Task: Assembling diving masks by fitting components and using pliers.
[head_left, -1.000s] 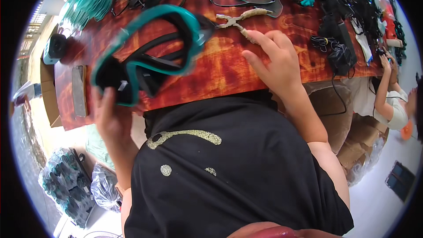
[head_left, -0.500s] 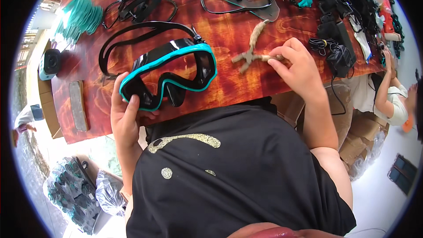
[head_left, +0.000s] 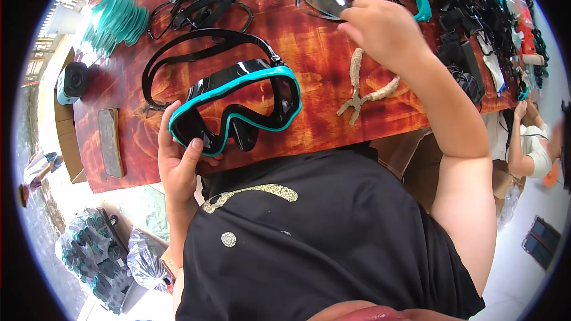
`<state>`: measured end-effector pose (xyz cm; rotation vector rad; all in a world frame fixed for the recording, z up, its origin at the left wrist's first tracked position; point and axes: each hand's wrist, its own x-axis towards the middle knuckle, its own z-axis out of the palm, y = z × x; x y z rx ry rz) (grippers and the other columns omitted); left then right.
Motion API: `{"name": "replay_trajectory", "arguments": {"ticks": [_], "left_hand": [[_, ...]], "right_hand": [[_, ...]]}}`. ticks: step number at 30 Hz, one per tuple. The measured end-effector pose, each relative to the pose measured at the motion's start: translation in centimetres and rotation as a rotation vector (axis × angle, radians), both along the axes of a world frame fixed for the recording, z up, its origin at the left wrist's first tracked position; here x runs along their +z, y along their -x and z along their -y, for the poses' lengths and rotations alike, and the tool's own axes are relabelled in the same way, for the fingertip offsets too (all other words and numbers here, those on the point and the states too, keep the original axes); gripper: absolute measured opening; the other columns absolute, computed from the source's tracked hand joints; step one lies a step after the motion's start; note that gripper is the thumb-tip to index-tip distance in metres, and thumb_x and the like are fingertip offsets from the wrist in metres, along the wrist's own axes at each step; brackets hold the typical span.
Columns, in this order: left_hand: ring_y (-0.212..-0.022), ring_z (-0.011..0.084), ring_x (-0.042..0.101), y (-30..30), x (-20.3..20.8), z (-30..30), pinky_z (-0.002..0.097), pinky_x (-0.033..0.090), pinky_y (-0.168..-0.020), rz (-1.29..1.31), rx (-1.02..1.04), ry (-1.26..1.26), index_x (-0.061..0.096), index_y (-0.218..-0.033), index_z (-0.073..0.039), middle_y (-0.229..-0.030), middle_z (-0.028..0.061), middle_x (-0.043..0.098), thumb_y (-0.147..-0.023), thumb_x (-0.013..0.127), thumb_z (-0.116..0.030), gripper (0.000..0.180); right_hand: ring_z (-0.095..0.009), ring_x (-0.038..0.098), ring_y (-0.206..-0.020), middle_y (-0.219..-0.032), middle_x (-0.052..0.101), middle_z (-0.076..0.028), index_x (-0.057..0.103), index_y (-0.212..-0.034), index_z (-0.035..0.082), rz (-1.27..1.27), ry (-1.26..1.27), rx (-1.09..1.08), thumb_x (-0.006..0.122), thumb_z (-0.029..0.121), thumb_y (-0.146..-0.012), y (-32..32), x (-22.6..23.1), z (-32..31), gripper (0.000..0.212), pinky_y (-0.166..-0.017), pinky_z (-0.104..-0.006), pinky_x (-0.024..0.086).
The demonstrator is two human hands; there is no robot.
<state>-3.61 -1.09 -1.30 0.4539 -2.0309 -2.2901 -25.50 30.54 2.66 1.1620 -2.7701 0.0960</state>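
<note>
One teal-framed black rubber diving mask (head_left: 235,107) in hand at the red wooden table (head_left: 309,41).
The left hand (head_left: 178,163) grips the mask's lower left corner; the right hand (head_left: 383,30) closes on one clear glass lens (head_left: 324,0). One pair of cord-wrapped pliers (head_left: 363,86) lies between.

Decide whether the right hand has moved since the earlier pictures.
Yes. The right hand has left the pliers and gone up the table to the lens.
</note>
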Motion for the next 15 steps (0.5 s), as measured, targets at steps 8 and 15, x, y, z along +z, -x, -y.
{"name": "replay_trajectory", "arguments": {"ticks": [8,15], "left_hand": [[-0.070,0.0201,0.069,0.2,-0.1,0.9,0.0269,0.057,-0.053,0.013,-0.078,-0.027,0.026,-0.156,-0.010,-0.105,0.0137,0.067,-0.095,0.061,-0.013,0.071],[-0.070,0.0214,0.070,0.5,-0.1,0.8,0.0275,0.058,-0.054,0.015,-0.062,-0.034,0.025,-0.156,-0.008,-0.107,0.0150,0.066,-0.095,0.060,-0.011,0.071]], "right_hand": [[-0.027,0.067,-0.073,-0.082,0.069,-0.015,0.071,-0.101,0.000,0.140,0.291,-0.294,0.065,0.033,-0.093,4.1,4.8,-0.1,0.035,-0.067,-0.0364,0.052],[-0.033,0.056,-0.121,-0.122,0.065,-0.016,0.072,-0.102,0.000,-0.134,0.087,-0.113,0.075,0.050,-0.080,3.6,-5.1,-2.9,0.054,-0.106,-0.0420,0.043]]}}
